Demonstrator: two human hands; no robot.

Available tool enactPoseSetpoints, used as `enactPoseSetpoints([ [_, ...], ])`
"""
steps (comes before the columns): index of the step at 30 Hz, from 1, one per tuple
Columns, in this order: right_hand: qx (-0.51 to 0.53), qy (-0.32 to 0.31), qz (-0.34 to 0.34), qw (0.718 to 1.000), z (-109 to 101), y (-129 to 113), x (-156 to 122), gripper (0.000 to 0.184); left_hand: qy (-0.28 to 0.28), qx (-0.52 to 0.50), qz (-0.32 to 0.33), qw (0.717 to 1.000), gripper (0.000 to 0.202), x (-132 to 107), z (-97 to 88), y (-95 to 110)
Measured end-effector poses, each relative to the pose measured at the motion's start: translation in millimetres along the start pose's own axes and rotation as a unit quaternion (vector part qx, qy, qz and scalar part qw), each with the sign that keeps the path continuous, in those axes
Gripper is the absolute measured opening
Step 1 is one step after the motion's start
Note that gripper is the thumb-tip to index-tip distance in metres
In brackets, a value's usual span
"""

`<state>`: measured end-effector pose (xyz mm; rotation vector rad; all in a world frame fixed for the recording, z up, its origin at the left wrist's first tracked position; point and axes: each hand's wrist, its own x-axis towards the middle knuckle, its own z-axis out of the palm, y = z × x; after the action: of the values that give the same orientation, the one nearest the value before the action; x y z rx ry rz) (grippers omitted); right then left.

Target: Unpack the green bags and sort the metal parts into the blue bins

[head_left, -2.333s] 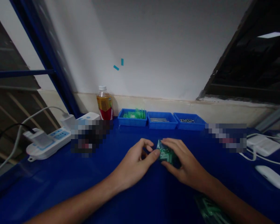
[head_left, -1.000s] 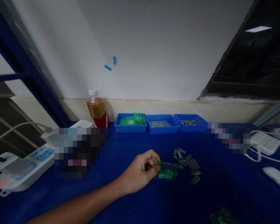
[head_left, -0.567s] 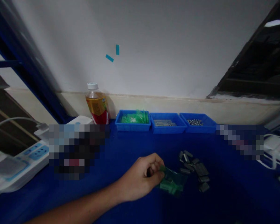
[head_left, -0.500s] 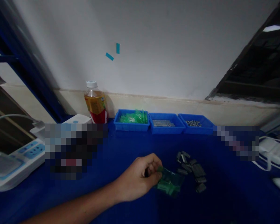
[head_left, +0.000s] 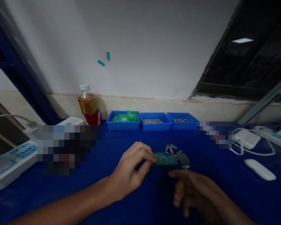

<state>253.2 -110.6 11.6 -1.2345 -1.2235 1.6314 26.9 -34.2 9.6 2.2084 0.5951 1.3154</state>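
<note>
Far left edge: white power strip (head_left: 4,162) on the blue table (head_left: 84,193). Upper left of centre, against the wall: bottle (head_left: 89,106) of amber drink. Just right of it, a row of three blue trays (head_left: 156,122), green bags in the first, small metal parts in the other two. Centre of the frame: left hand (head_left: 128,172), thumb and forefinger pinched on the left edge of a green bag (head_left: 165,158), other fingers curled loosely beneath. Bag roughly level, low over the table, right end against a heap of grey metal pieces (head_left: 179,154). Lower right of centre: right hand (head_left: 196,193), blurred, fingers loosely spread, holding nothing, just below the bag. Right: white device (head_left: 259,169) lying flat.
</note>
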Motion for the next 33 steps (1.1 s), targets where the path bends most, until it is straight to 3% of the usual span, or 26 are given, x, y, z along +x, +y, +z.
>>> enactPoseSetpoints([
  [3,0.04,0.003,-0.039,0.998,21,-30,33,0.038,-0.062,0.079,0.08,0.992,0.024,-2,-0.5,6],
  [5,-0.013,0.038,-0.085,0.996,25,-40,48,0.031,-0.089,0.113,0.073,0.987,0.027,-2,-0.1,7],
  [7,-0.102,0.084,-0.15,0.98,23,-41,57,0.027,-0.094,0.113,0.025,0.989,0.026,0,0.6,6],
  [9,-0.209,0.124,-0.24,0.94,17,-36,61,0.022,-0.079,0.071,-0.053,0.993,0.02,5,1.7,5],
  [11,-0.309,0.135,-0.344,0.876,12,-29,61,0.018,-0.059,-0.019,-0.154,0.986,0.019,10,3.7,5],
  [14,-0.419,0.127,-0.446,0.78,10,-21,59,0.026,-0.031,-0.165,-0.288,0.943,0.034,16,8.5,7],
  [16,-0.464,0.117,-0.46,0.748,11,-19,58,0.032,-0.019,-0.208,-0.334,0.919,0.03,20,9.1,7],
  [19,-0.489,0.108,-0.443,0.744,11,-22,54,0.033,-0.009,-0.172,-0.35,0.921,0.024,30,-5.8,-1],
  [22,-0.472,0.126,-0.435,0.756,8,-29,52,0.026,0.046,0.01,-0.335,0.941,0.027,52,-46.4,-22],
  [24,-0.46,0.133,-0.433,0.763,5,-31,51,0.022,0.062,0.208,-0.35,0.911,0.038,72,-80.0,-41],
  [27,-0.458,0.13,-0.419,0.774,3,-30,51,0.019,0.051,0.291,-0.376,0.878,0.045,98,-118.9,-68],
  [30,-0.462,0.119,-0.397,0.784,3,-27,50,0.018,0.005,0.327,-0.401,0.856,0.038,111,-132.3,-87],
  [33,-0.457,0.117,-0.39,0.791,5,-25,48,0.017,-0.035,0.359,-0.41,0.838,0.033,115,-127.4,-96],
])
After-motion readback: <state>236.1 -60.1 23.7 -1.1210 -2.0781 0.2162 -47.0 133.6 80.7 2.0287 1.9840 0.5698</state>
